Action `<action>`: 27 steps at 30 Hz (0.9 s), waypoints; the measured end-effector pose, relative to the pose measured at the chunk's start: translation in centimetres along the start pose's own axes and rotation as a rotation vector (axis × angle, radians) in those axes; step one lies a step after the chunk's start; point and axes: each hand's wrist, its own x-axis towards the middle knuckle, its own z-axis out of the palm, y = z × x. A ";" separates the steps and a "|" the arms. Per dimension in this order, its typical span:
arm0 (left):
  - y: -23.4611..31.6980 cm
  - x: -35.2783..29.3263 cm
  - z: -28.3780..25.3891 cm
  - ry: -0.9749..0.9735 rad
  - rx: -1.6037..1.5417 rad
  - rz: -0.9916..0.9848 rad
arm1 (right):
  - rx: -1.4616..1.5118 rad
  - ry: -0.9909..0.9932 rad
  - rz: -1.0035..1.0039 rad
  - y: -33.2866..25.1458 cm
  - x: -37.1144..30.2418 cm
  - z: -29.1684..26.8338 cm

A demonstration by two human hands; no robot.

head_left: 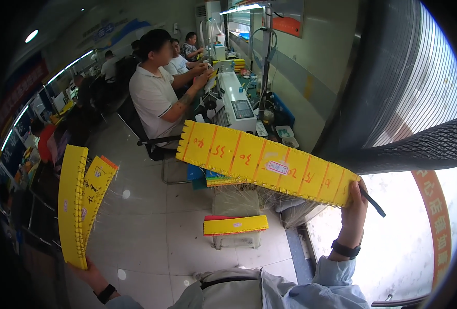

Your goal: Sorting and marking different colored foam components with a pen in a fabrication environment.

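Observation:
My left hand (87, 275) is closed around the lower ends of two yellow notched strips (73, 201), held upright and fanned apart. Fine pale threads stick out from the edge of the marked strip (95, 188). Raised out to the right, my right hand (353, 206) grips one end of a long yellow notched strip (249, 154) with red cross lines and handwritten marks. Many thin threads hang from its lower edge. A dark rod-like piece (375, 202) shows beside that hand; whether I hold it I cannot tell.
Below, a stool (237, 241) bears another yellow strip (236, 225) with red beneath. A seated person in a white shirt (153, 92) works at a bench with a white machine (236, 103). Several others sit beyond. A glass door (383, 257) and black mesh (419, 147) stand right.

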 end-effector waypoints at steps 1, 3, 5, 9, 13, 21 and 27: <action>0.2 0.3 -0.2 -0.002 -0.002 0.000 | -0.006 0.013 -0.005 0.3 -0.1 -0.1; -0.1 0.9 -0.4 0.147 -0.410 -0.303 | -0.014 0.028 -0.010 0.5 -0.3 -0.1; -1.6 2.0 -0.9 0.120 -0.576 -0.386 | -0.027 0.043 -0.034 0.6 -0.7 0.0; -1.4 2.1 -0.7 0.080 -0.738 -0.480 | -0.015 0.028 -0.039 0.6 -0.9 0.2; -0.8 2.4 0.0 0.035 -0.804 -0.593 | -0.043 -0.002 -0.045 0.7 -0.9 -0.3; 2.4 2.5 -0.6 -0.002 -0.932 -0.677 | -0.189 0.138 -0.120 2.1 -0.3 0.4; 11.1 2.1 2.8 -0.169 -1.194 -0.838 | -0.525 0.218 -0.264 1.9 0.3 3.6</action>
